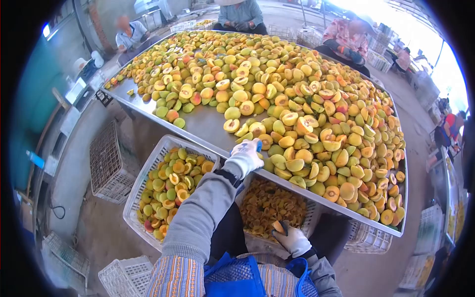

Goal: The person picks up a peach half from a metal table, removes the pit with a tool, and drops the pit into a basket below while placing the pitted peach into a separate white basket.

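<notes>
Halved, yellow-orange stone fruit point(297, 126), peach- or apricot-like, is heaped on a metal table point(210, 121). My left hand point(245, 157), in a white glove with blue fingertips, is over the table's near edge, beside the closest halves. Its fingers are mostly hidden behind the back of the hand, so whether it grips a half cannot be made out. Low by my lap, my right hand point(293, 241), gloved too, is closed around a short tan, wooden-looking handle point(280, 227). Below it a crate point(311, 218) contains brownish-orange pits or scraps point(269, 208).
A white crate point(132, 200) of fruit halves stands left of my arm. Other crates point(106, 163) sit on the floor at the left, and one point(368, 238) is under the table's right end. Several people point(241, 17) sit around the table's far side.
</notes>
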Motion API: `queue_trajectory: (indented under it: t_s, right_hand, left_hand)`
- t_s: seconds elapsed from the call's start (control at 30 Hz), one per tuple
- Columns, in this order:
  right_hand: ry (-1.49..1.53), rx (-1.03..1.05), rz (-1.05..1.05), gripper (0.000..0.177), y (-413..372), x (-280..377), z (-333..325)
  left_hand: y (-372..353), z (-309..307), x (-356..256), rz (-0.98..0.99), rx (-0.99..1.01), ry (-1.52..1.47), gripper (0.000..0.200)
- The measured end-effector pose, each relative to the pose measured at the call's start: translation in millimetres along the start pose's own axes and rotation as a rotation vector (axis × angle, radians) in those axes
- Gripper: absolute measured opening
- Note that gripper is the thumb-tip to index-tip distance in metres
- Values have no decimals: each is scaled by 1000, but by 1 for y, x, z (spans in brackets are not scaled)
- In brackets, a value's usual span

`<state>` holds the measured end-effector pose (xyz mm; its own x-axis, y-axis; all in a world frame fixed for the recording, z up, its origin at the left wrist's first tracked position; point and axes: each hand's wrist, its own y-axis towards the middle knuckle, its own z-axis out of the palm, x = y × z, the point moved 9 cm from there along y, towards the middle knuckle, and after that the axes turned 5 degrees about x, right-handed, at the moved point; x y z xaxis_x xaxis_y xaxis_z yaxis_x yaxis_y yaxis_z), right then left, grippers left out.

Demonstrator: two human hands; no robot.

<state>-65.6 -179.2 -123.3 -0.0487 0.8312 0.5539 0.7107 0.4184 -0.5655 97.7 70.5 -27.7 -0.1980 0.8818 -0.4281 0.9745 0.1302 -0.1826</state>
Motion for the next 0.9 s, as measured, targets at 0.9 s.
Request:
queue_trajectory:
  t_s: [0.9]
  right_hand:
    - [392,-281,-187,55,-81,76,-61]
  left_hand:
    - [-148,70,-55,183,253,-2118,33]
